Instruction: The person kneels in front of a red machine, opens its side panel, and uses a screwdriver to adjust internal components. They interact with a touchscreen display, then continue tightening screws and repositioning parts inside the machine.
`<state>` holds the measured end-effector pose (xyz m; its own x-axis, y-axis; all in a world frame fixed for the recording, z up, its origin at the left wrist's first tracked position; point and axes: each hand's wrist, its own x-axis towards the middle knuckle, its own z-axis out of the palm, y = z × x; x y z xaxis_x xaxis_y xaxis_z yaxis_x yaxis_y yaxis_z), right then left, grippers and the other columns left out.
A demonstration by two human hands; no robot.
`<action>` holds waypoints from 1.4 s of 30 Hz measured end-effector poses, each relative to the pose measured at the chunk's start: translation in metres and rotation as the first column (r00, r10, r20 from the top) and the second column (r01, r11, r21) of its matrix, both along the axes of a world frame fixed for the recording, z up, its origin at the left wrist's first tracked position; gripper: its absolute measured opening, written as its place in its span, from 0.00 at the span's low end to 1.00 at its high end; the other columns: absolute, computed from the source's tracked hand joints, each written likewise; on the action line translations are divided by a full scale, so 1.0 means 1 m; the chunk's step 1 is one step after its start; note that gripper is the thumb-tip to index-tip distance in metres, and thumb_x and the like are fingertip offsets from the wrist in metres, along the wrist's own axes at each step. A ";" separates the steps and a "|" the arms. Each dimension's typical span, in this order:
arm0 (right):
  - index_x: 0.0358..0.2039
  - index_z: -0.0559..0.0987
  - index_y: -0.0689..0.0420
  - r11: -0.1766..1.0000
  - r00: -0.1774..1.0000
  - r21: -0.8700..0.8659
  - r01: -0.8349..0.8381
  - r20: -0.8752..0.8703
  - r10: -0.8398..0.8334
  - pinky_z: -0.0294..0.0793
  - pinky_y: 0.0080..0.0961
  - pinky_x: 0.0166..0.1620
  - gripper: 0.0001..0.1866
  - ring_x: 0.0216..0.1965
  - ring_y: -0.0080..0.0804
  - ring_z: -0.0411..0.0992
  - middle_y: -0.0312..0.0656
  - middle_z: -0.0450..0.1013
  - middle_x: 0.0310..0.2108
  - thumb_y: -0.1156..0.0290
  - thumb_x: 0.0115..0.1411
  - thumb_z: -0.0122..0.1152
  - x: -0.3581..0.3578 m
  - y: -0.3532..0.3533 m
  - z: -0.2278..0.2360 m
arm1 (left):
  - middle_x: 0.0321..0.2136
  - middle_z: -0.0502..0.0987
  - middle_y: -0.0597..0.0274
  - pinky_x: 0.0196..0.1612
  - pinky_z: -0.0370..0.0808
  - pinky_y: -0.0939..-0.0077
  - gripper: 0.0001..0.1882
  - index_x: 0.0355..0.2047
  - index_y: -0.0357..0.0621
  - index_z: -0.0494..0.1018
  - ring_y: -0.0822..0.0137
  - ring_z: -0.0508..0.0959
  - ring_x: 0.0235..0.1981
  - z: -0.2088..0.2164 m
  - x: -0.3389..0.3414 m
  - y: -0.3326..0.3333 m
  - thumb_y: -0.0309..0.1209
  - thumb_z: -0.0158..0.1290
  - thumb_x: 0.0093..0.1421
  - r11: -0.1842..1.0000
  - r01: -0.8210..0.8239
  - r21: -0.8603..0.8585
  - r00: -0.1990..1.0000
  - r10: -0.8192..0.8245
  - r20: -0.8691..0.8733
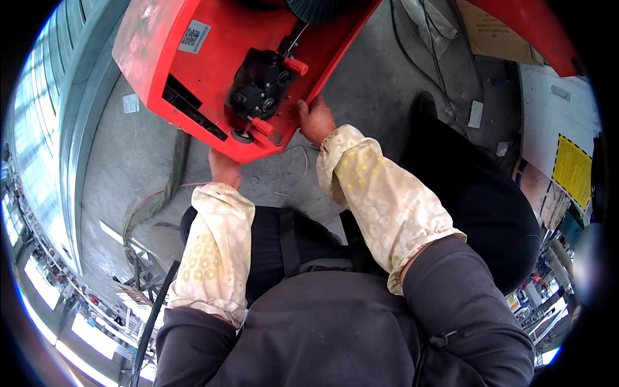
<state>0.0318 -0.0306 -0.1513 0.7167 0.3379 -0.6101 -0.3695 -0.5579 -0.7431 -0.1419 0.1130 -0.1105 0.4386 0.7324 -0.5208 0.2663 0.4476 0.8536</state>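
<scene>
A red wire feeder (213,77) with its side open fills the top of the view, tilted. Inside it sits a black drive mechanism (256,87) with two red levers, and part of a dark wire spool (314,9) shows above that. My right hand (316,120) is closed round the case's right edge, the thumb on the inner side and the other fingers mostly hidden. Beneath the near lower edge of the case is my left hand (225,169); its fingers are out of sight behind the red metal. Both forearms wear pale patterned sleeve covers.
Grey floor carries a loose cable (403,45), a thick greenish hose (176,164) and small paper scraps. At upper right stand a cardboard box (493,32) and a white cabinet (558,106) with a yellow label. A ribbed metal wall curves along the left.
</scene>
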 end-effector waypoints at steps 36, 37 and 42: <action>0.45 0.75 0.65 0.999 0.981 0.044 0.031 -0.195 -0.022 0.78 0.37 0.34 0.21 0.29 0.44 0.79 0.55 0.78 0.32 0.58 0.64 0.53 -0.018 -0.003 0.024 | 0.40 0.75 0.71 0.45 0.70 0.76 0.14 0.48 0.44 0.73 0.77 0.72 0.40 -0.010 -0.011 0.011 0.30 0.54 0.62 0.978 0.162 -0.128 0.987 -0.158 0.043; 0.45 0.75 0.65 0.998 0.981 0.052 0.037 -0.190 -0.027 0.78 0.37 0.34 0.21 0.28 0.44 0.79 0.55 0.78 0.32 0.58 0.64 0.53 -0.019 -0.004 0.021 | 0.42 0.75 0.71 0.46 0.69 0.76 0.15 0.49 0.44 0.73 0.77 0.72 0.42 -0.006 -0.010 0.013 0.31 0.55 0.62 0.969 0.167 -0.184 0.986 -0.159 0.059; 0.45 0.75 0.65 0.998 0.984 0.055 0.037 -0.174 -0.027 0.77 0.36 0.31 0.21 0.27 0.42 0.79 0.55 0.78 0.32 0.58 0.64 0.53 -0.020 -0.006 0.013 | 0.44 0.73 0.72 0.49 0.67 0.75 0.18 0.52 0.46 0.70 0.77 0.70 0.45 -0.001 -0.007 0.012 0.33 0.56 0.62 0.960 0.217 -0.175 0.976 -0.219 0.007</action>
<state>0.0119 -0.0363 -0.1386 0.6130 0.3550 -0.7059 -0.5121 -0.5019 -0.6971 -0.1487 0.1253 -0.1119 0.5703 0.5173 -0.6381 0.3841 0.5187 0.7638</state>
